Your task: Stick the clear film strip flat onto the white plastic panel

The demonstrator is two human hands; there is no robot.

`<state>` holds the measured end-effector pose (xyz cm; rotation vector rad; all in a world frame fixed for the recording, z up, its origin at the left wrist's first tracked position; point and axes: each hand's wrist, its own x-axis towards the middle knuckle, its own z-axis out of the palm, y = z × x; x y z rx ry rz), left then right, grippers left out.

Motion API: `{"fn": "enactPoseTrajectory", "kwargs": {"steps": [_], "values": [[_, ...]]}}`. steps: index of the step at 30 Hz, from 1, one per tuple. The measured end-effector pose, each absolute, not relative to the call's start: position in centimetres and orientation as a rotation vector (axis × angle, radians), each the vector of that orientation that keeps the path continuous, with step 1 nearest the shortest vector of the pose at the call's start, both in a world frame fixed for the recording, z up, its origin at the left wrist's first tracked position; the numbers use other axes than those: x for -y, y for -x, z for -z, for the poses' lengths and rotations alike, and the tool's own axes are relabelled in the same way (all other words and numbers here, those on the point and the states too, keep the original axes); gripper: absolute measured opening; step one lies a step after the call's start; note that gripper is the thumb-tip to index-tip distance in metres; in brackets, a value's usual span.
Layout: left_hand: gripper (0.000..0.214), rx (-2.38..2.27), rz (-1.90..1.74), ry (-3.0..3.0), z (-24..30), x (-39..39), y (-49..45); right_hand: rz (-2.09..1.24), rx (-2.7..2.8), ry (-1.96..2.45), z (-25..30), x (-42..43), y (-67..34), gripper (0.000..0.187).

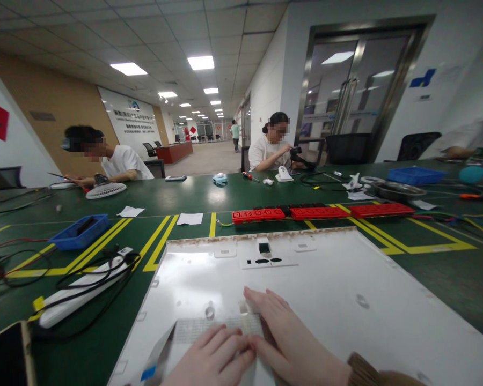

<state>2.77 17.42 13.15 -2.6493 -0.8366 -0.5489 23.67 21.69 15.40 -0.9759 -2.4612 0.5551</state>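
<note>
A large white plastic panel lies in front of me with its moulded inner side up. On its near part rests a flat light piece with fine printed rows; a grey ribbon cable with a blue end tab runs off its left side. My left hand is over this piece, fingers bent and pressed down; what is under the fingertips is hidden. My right hand lies along the piece's right edge, fingers stretched out, its thumb meeting the left fingertips. A small translucent strip shows beside the right fingers.
Left of the panel lie a white power strip with black cord, a blue tray and a phone-like device. Red plastic strips lie beyond the panel's far edge. Two people sit across the green table.
</note>
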Motion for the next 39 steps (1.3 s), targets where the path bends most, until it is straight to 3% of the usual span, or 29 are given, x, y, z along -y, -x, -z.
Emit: {"fn": "enactPoseTrajectory", "kwargs": {"steps": [16,23,39], "values": [[0.025,0.826,0.509,2.682,-13.8,-17.4,-2.9,-0.579,2.519,0.990,-17.0,-21.1,-23.3,0.035],[0.024,0.778,0.511,2.691,-14.5,-17.6,-2.7,-0.408,2.463,0.930,-15.6,-21.3,-23.5,0.058],[0.033,0.809,0.443,2.645,-14.5,-17.5,-2.4,-0.396,2.511,0.895,-16.1,-21.3,-24.0,0.045]]}}
